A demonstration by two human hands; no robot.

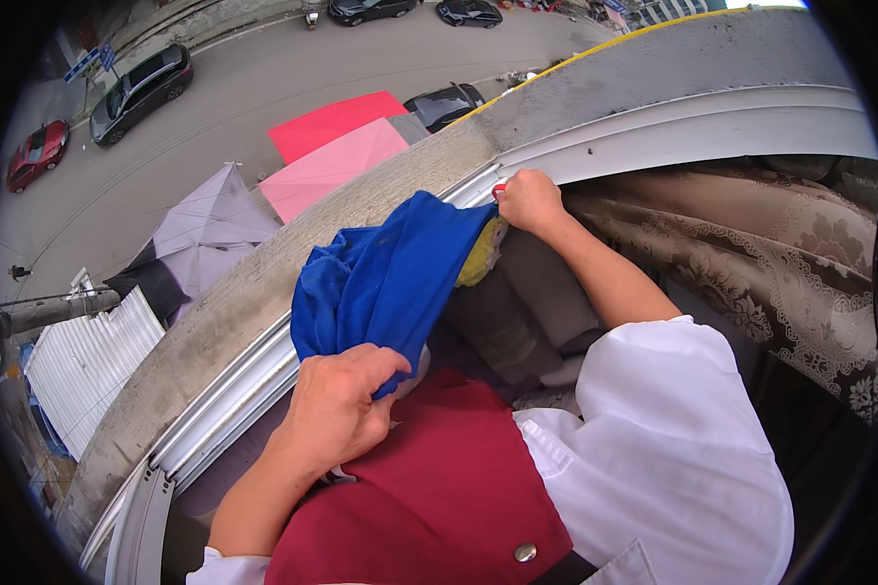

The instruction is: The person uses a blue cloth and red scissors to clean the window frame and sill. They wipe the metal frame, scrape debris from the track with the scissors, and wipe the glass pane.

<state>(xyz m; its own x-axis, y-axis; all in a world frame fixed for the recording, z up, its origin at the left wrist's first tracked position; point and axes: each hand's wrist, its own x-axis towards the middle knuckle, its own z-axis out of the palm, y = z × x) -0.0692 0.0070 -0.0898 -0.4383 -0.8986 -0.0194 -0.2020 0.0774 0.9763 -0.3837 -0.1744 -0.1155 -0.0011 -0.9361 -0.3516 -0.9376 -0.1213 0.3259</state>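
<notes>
A blue cloth (399, 278) is stretched between my two hands over a white sliding-window track (241, 380). My left hand (347, 402) grips its lower end, with the fabric bunched under the fingers. The upper corner is pinched in my right hand (530, 201), beside the window frame (688, 131). A small red loop (499, 191) shows at the right fist; what it belongs to is hidden. Part of the track lies behind the cloth. Just below the fabric is a yellow item (477, 259), partly covered.
Beyond the track runs a concrete ledge (212, 329), with a street (256, 80) and parked cars far below. Canopies and a corrugated roof (95, 369) lie under the ledge. A patterned brown curtain (761, 270) hangs at right; dark sofa-like cushions (534, 300) sit inside.
</notes>
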